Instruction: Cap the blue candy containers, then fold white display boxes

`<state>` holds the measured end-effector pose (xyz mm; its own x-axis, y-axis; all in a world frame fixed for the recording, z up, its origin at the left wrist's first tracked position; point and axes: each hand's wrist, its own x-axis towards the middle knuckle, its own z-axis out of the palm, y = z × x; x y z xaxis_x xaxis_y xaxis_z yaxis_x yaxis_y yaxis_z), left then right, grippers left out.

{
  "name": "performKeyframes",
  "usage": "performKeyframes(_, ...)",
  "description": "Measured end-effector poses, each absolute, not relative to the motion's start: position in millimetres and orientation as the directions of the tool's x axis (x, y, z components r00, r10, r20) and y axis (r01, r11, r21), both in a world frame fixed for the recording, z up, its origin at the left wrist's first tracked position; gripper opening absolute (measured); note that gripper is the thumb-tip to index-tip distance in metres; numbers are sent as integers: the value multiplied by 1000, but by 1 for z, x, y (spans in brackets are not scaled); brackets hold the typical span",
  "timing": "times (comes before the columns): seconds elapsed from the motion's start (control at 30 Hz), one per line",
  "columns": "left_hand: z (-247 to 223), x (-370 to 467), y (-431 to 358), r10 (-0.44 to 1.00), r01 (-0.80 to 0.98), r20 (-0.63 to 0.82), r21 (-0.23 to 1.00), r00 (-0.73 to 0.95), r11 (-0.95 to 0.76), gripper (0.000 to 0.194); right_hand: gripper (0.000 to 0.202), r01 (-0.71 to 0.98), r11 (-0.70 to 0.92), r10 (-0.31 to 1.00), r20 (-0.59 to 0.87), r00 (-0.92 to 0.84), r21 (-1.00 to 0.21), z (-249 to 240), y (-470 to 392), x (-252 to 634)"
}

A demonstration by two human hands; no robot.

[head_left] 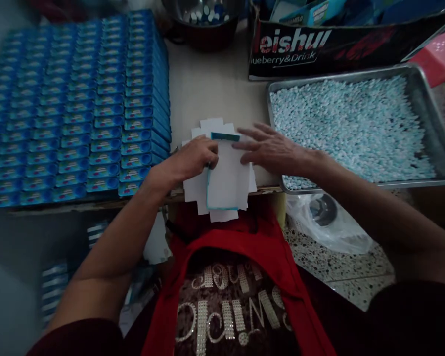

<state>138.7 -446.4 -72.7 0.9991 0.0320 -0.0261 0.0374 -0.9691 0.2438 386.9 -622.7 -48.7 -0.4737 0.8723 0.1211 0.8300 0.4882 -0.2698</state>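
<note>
A white cardboard box blank [228, 173] with blue folded edges lies on a small stack of white card blanks [196, 183] at the table's front edge. My left hand [198, 154] is closed, its fingers curled over the blank's left edge. At the right side my right hand [269, 151] is slightly blurred, with its fingers spread beside and partly over the blank's right edge. A short blue flap [225, 137] stands along the far end of the blank.
Many blue packets [107, 106] stand in rows at left. A metal tray [439, 141] of pale blue and white candies sits right. Behind are a dark pot [207, 37] and a black printed carton [289, 52]. A clear plastic bag [341, 230] is below.
</note>
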Motion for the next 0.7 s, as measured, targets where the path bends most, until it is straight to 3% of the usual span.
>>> performKeyframes(0.1,-51,139,-459,140,104,173,204,975,-973,43,29,844,499,867,123,-484,-196,-72,-616,375)
performKeyframes(0.2,-38,116,-511,389,367,353,132,851,-921,34,38,893,402,907,224,-357,-203,-90,-626,345)
performKeyframes(0.33,-69,96,-566,635,632,247,102,732,-769,25,47,901,326,933,254,-256,-288,-107,-638,312)
performKeyframes(0.4,-95,100,-561,728,713,177,148,663,-685,32,45,915,278,949,230,-214,-293,-113,-638,308)
performKeyframes(0.47,-114,107,-542,756,725,96,228,647,-650,37,40,946,212,964,210,-161,-247,-118,-638,309)
performKeyframes(0.57,-126,114,-516,730,670,42,363,682,-647,27,39,967,171,979,142,-146,-188,-124,-637,314)
performKeyframes(0.63,-127,109,-514,733,648,129,384,668,-658,21,42,966,178,983,85,-165,-187,-128,-636,315)
performKeyframes(0.7,-128,100,-525,720,645,234,325,654,-692,20,41,967,171,985,55,-164,-189,-133,-633,315)
